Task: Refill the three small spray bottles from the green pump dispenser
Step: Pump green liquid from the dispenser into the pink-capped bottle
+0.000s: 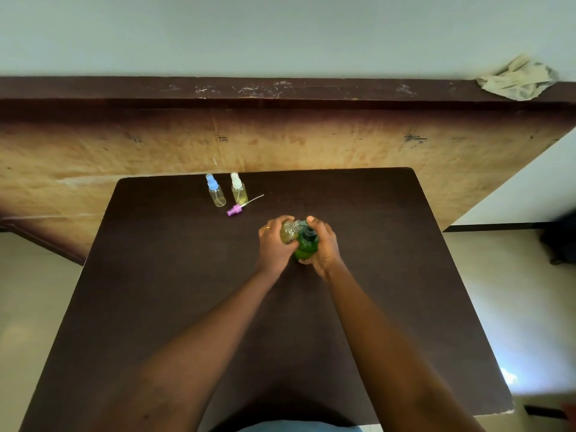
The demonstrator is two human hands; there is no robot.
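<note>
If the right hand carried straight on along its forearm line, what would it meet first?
Probably the small bottle held by the left hand, right beside the green dispenser that the right hand grips; depth is unclear.

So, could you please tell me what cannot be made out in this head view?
Head view only.
Open spray bottle: its exact fill level, since the left hand wraps it.
Green dispenser: whether liquid is flowing from its nozzle, too small and crowded by both hands.
Its base, on the table or lifted: the right hand covers it.
Dark shape at the right edge: blurred and cut off.
</note>
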